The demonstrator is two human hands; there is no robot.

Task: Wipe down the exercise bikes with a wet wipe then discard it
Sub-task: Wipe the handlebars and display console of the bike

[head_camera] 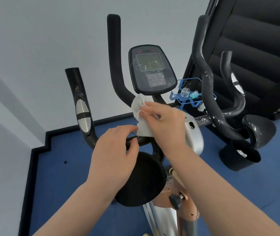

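Wipe (pixel 144 128) pinched by right hand (pixel 166 123); left hand (pixel 113 147) curled just below, grasp unclear; console (pixel 151 68) logo beyond, illegible

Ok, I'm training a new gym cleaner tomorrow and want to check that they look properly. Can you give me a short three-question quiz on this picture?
1. True or false: the right hand pinches the white wipe just below the bike's console.
2. What stands in the blue rack? A) a clear bottle B) a dumbbell C) a folded towel
3. Fill in: the black bin stands on the ____ floor, to the right of the bike.

Key: 1 true. 2 A. 3 blue.
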